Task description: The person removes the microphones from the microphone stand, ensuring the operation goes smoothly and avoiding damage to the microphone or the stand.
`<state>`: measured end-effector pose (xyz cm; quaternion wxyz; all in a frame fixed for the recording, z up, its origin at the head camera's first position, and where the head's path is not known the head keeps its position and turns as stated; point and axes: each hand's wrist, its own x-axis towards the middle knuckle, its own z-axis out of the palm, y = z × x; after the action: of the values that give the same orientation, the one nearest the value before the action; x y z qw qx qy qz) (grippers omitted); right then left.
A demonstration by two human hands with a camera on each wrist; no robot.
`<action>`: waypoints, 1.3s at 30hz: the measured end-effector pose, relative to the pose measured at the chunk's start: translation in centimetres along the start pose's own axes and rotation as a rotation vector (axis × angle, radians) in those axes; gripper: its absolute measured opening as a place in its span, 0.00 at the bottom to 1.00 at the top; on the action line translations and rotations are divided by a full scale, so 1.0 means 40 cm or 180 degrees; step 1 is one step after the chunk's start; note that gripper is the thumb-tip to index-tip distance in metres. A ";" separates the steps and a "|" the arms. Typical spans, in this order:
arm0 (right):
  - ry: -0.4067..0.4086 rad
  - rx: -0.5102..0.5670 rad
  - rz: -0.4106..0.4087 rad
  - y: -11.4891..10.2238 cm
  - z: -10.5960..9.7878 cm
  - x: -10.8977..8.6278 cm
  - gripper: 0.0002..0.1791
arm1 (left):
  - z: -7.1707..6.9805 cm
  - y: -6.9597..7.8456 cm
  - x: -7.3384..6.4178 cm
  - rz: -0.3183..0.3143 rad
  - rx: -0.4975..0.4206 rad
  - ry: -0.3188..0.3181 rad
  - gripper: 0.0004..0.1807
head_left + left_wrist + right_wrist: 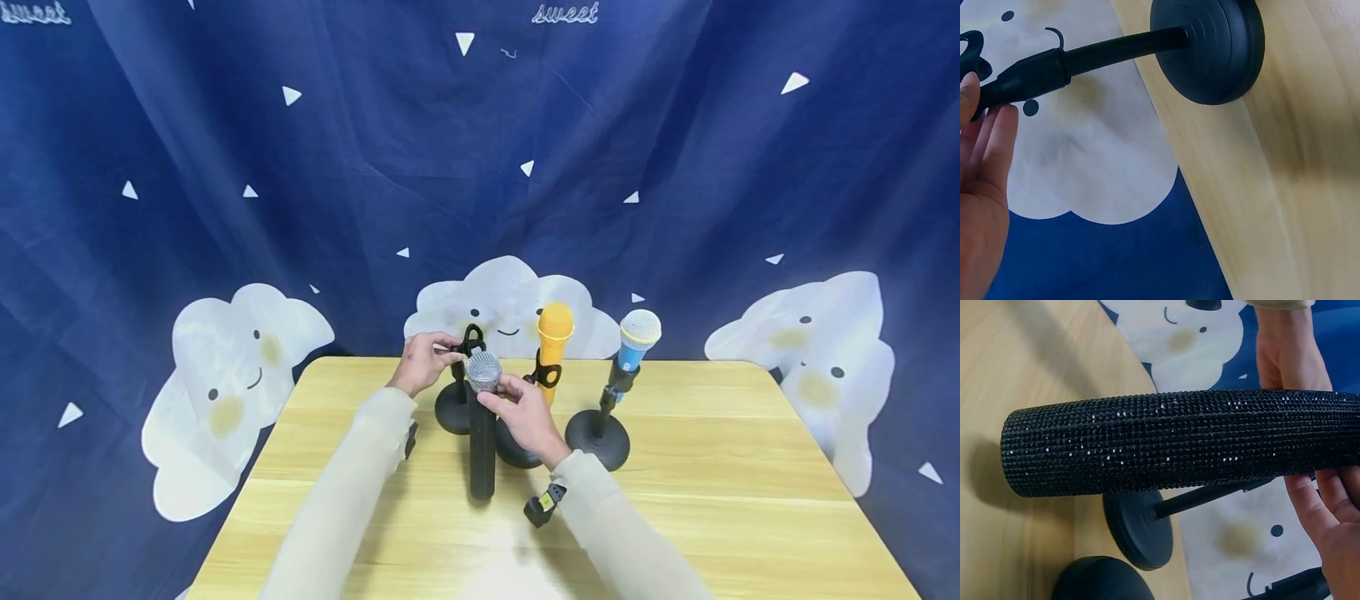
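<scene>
A black microphone [482, 446] with a silver mesh head is held upright by my right hand [529, 419], thumb and fingers gripping it just under the head. Its handle [1172, 444] is covered in small glittering black studs. Behind it stands a black desk microphone stand [452, 410] with a round base. My left hand [422, 364] pinches the upper part of that stand, just below its looped clip [473, 337]. In the left wrist view, thumb and fingers close around the stand's top joint, and the slim pole [1122, 53] runs down to the base.
To the right, a yellow microphone [556, 323] sits in the clip of a second stand, partly behind my right hand. Further right, a blue microphone [639, 332] with a white head rests in a third stand [597, 439]. A blue cloud-printed curtain [480, 167] hangs behind the wooden table [750, 492].
</scene>
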<state>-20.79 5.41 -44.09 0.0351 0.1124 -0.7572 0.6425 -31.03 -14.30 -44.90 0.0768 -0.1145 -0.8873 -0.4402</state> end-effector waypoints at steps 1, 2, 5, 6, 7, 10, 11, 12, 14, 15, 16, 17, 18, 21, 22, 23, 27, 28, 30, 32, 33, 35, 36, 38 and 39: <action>-0.0016 0.0012 0.0003 -0.009 -0.001 -0.005 0.13 | 0.000 0.002 0.002 -0.0005 0.0040 0.0001 0.10; -0.0018 0.0027 0.0015 -0.008 0.000 -0.006 0.13 | 0.000 0.002 0.005 -0.0015 0.0075 0.0004 0.10; -0.0047 0.0067 0.0096 -0.009 0.004 -0.008 0.13 | 0.000 0.006 0.011 -0.0062 0.0159 0.0014 0.10; -0.0049 0.0075 0.0112 -0.006 0.007 -0.006 0.13 | 0.000 0.008 0.013 -0.0087 0.0183 0.0013 0.10; -0.0056 0.0081 0.0143 -0.002 0.009 -0.005 0.13 | 0.000 0.009 0.015 -0.0109 0.0203 0.0012 0.11; -0.0033 0.0084 0.0244 0.031 0.019 0.006 0.14 | 0.002 0.013 0.021 -0.0173 0.0247 0.0009 0.11; -0.0019 0.0080 0.0266 0.048 0.023 0.012 0.14 | 0.004 0.013 0.023 -0.0188 0.0256 0.0007 0.11; -0.0004 0.0079 0.0281 0.066 0.026 0.016 0.14 | 0.005 0.014 0.025 -0.0202 0.0266 0.0006 0.11; 0.0018 0.0087 0.0331 0.101 0.032 0.026 0.14 | 0.007 0.016 0.028 -0.0217 0.0265 0.0001 0.11; 0.0018 0.0090 0.0352 0.119 0.035 0.031 0.15 | 0.008 0.018 0.029 -0.0231 0.0255 -0.0001 0.10; 0.0010 0.0093 0.0363 0.129 0.036 0.033 0.15 | 0.009 0.019 0.031 -0.0238 0.0255 -0.0001 0.10; -0.0002 0.0082 0.0369 0.137 0.036 0.035 0.15 | 0.010 0.019 0.033 -0.0240 0.0255 -0.0003 0.10; -0.0017 0.0083 0.0381 0.143 0.037 0.036 0.16 | 0.010 0.020 0.034 -0.0251 0.0258 -0.0002 0.10; -0.0067 0.0070 0.0391 0.155 0.038 0.038 0.17 | 0.012 0.021 0.040 -0.0288 0.0273 0.0009 0.10; -0.0080 0.0067 0.0398 0.157 0.038 0.038 0.18 | 0.013 0.021 0.041 -0.0299 0.0280 0.0011 0.10; -0.0092 0.0061 0.0401 0.158 0.038 0.039 0.19 | 0.013 0.022 0.043 -0.0319 0.0274 0.0011 0.11; -0.0133 0.0043 0.0451 0.162 0.040 0.041 0.21 | 0.012 0.025 0.047 -0.0368 0.0289 -0.0002 0.12; -0.0145 0.0048 0.0459 0.163 0.041 0.042 0.21 | 0.011 0.026 0.048 -0.0378 0.0283 -0.0011 0.12; -0.0167 0.0067 0.0482 0.166 0.043 0.042 0.22 | 0.011 0.025 0.050 -0.0387 0.0277 -0.0017 0.12; -0.0174 0.0093 0.0514 0.168 0.045 0.042 0.22 | 0.010 0.023 0.051 -0.0398 0.0264 -0.0017 0.12; -0.0181 0.0111 0.0519 0.170 0.046 0.042 0.22 | 0.010 0.022 0.052 -0.0402 0.0258 -0.0018 0.12; -0.0188 0.0121 0.0505 0.172 0.049 0.042 0.22 | 0.010 0.021 0.053 -0.0416 0.0247 -0.0024 0.12; -0.0188 0.0122 0.0491 0.172 0.051 0.042 0.22 | 0.009 0.020 0.054 -0.0415 0.0264 -0.0024 0.12; -0.0187 0.0120 0.0462 0.173 0.054 0.042 0.22 | 0.008 0.019 0.056 -0.0417 0.0294 -0.0036 0.12; -0.0182 0.0125 0.0438 0.174 0.057 0.043 0.22 | 0.007 0.020 0.058 -0.0414 0.0311 -0.0036 0.12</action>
<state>-23.74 4.02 -50.86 -0.0330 0.0790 -0.7510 0.6547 -33.04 -13.29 -43.93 0.0485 -0.0553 -0.9137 -0.3997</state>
